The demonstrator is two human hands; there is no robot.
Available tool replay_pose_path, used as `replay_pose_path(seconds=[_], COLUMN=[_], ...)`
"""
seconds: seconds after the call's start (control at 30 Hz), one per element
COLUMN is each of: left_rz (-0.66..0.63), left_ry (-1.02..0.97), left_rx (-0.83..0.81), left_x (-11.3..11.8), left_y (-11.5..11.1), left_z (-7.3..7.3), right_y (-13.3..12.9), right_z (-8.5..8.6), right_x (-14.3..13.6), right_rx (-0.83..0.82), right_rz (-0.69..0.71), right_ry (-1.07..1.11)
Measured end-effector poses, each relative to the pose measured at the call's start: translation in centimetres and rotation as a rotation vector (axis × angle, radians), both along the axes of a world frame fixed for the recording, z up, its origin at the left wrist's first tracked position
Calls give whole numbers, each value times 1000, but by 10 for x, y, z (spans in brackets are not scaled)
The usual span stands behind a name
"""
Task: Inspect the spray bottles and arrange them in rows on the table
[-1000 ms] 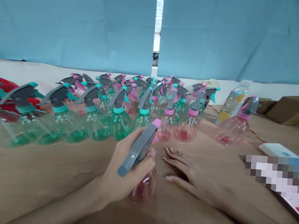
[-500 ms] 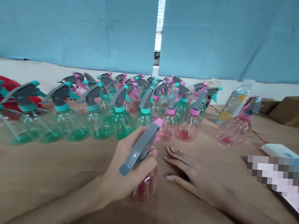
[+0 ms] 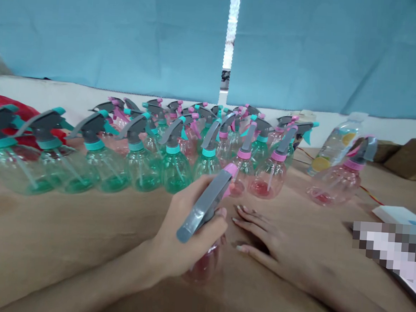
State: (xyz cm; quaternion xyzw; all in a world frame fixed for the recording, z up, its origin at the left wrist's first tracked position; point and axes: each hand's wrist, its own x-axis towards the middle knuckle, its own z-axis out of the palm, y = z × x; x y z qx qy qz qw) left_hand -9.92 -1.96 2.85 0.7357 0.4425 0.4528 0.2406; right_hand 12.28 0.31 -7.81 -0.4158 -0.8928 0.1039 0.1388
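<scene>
My left hand is closed around the neck of a pink spray bottle with a grey sprayer head and pink nozzle. The bottle's clear pink body shows below my fingers, and its collar is hidden by them. My right hand lies palm down on the table, fingers stretched toward the held bottle and apart from it. Just beyond my hands stands a front row of spray bottles, among them a green one with a turquoise collar and a pink one with a pink collar.
More green and pink spray bottles crowd behind the front row. At the right stand a lone pink spray bottle, a water bottle, a white box and cardboard boxes. Red plastic lies at the far left. A blue curtain hangs behind.
The view has shifted slightly, so everything sits a little further right in the picture. My left hand keeps its hold on the spray bottle; my right hand still rests on the table.
</scene>
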Motion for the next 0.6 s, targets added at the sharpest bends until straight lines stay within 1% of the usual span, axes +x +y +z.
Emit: replay_pose_path(seconds=[0.17, 0.33, 0.47, 0.6], left_rz=[-29, 12, 2, 6], left_ry=[18, 49, 52, 30], left_rx=[6, 4, 22, 24], left_x=[0, -2, -3, -2], left_y=[2, 1, 0, 1], left_z=[1, 3, 5, 3], right_y=[1, 1, 1, 0], right_z=[0, -4, -4, -2], right_x=[-1, -1, 0, -1], right_rx=[-6, -9, -30, -42], right_rz=[2, 4, 4, -7], right_ry=[-8, 27, 26, 40])
